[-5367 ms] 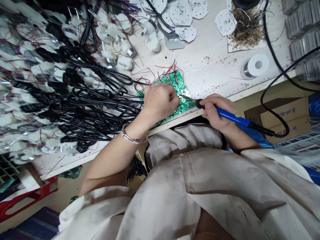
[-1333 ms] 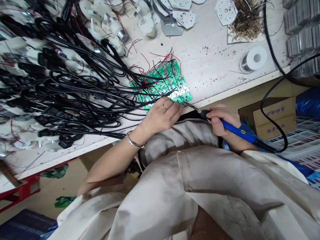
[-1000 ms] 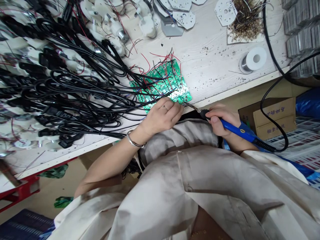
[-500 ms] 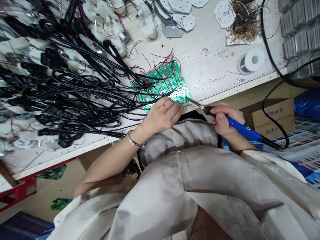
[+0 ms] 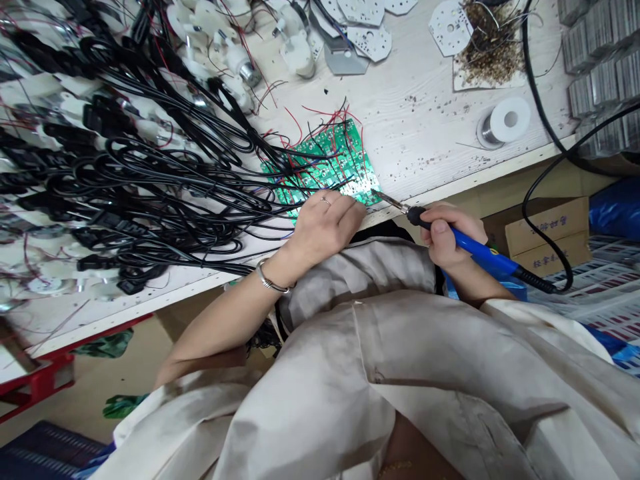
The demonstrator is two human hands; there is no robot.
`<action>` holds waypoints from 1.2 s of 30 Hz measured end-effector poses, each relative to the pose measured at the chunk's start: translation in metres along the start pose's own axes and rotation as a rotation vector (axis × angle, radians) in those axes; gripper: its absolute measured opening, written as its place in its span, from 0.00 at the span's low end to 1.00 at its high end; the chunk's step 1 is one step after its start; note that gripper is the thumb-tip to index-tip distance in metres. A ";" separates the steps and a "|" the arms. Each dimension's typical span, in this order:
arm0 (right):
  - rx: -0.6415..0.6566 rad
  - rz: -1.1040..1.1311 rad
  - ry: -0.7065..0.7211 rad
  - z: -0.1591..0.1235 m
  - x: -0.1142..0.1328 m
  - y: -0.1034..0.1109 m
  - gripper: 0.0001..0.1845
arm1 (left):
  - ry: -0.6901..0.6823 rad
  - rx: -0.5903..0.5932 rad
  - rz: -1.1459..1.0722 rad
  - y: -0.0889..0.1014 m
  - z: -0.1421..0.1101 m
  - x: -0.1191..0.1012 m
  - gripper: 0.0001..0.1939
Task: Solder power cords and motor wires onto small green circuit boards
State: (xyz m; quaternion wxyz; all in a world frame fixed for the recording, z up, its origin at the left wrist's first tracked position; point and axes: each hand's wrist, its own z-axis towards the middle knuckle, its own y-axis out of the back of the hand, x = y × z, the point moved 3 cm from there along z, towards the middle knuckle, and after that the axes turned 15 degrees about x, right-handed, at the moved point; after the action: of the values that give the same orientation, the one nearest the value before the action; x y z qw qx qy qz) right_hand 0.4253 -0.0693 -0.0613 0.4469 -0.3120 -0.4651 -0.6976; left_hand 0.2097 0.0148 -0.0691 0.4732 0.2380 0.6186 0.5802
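Note:
A green circuit board [image 5: 330, 163] with red and black wires lies near the front edge of the white bench [image 5: 425, 133]. My left hand [image 5: 323, 223] rests at the board's near edge with its fingers curled together; what they pinch is hidden. My right hand [image 5: 447, 230] is closed round a blue-handled soldering iron [image 5: 470, 247]. Its metal tip [image 5: 383, 198] points left at the board's near right corner, close to my left fingertips.
A mass of black power cords [image 5: 140, 160] and white motor parts [image 5: 235, 60] covers the bench's left. A solder spool [image 5: 505, 121], white round boards [image 5: 450, 27] and a heap of wire clippings [image 5: 493, 47] lie far right. Cardboard boxes [image 5: 545, 230] sit below the edge.
Since five seconds ago my left hand slid from on top of the board to its near edge. In the last second the iron's tip lifted slightly toward the board's corner.

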 end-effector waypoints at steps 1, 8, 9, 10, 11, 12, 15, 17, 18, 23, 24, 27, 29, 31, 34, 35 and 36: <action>-0.007 0.013 0.007 0.001 0.000 0.000 0.08 | 0.054 -0.018 -0.065 -0.001 0.000 0.000 0.11; 0.037 0.006 0.044 0.009 0.011 0.002 0.07 | 0.352 -0.085 0.002 0.000 0.008 -0.018 0.12; 0.048 -0.004 0.042 0.010 0.013 0.002 0.07 | 0.377 -0.087 -0.011 0.000 0.008 -0.020 0.11; 0.063 -0.018 0.036 0.011 0.014 0.003 0.07 | 0.404 -0.086 -0.032 0.000 0.009 -0.021 0.10; 0.077 -0.030 0.031 0.012 0.015 0.003 0.07 | 0.434 -0.082 -0.055 0.000 0.009 -0.022 0.10; 0.089 -0.041 0.030 0.013 0.016 0.004 0.07 | 0.464 -0.073 -0.079 0.001 0.009 -0.023 0.09; 0.090 -0.065 0.072 0.014 0.016 0.004 0.06 | 0.539 -0.014 -0.131 0.004 0.007 -0.023 0.08; 0.076 -0.069 0.089 0.013 0.015 0.004 0.06 | 0.587 0.013 -0.125 0.009 0.005 -0.022 0.09; 0.073 -0.066 0.088 0.013 0.014 0.004 0.06 | 0.607 0.018 -0.110 0.013 0.003 -0.021 0.09; 0.074 -0.037 0.056 0.011 0.010 0.004 0.06 | 0.527 0.039 -0.014 0.020 -0.002 -0.023 0.08; 0.078 -0.036 0.051 0.011 0.010 0.005 0.07 | 0.493 0.040 -0.011 0.019 -0.003 -0.023 0.07; 0.083 -0.039 0.047 0.011 0.010 0.004 0.07 | 0.437 0.029 -0.019 0.016 -0.005 -0.024 0.07; 0.077 -0.040 0.056 0.011 0.011 0.004 0.06 | 0.421 0.019 -0.021 0.015 -0.004 -0.023 0.08; 0.058 -0.042 0.069 0.011 0.011 0.004 0.06 | 0.434 0.003 -0.043 0.014 -0.002 -0.021 0.09; 0.050 -0.052 0.079 0.012 0.013 0.003 0.06 | 0.502 -0.042 -0.115 0.012 0.002 -0.018 0.09; 0.059 -0.057 0.087 0.013 0.014 0.003 0.06 | 0.525 -0.057 -0.131 0.012 0.003 -0.018 0.09; 0.074 -0.061 0.096 0.014 0.015 0.003 0.06 | 0.542 -0.069 -0.139 0.011 0.004 -0.018 0.09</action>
State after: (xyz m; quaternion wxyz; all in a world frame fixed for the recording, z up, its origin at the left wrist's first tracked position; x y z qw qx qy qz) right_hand 0.4227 -0.0619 -0.0426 0.4583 -0.2471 -0.4779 -0.7075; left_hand 0.2181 0.0045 -0.0524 0.3369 0.0149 0.7175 0.6094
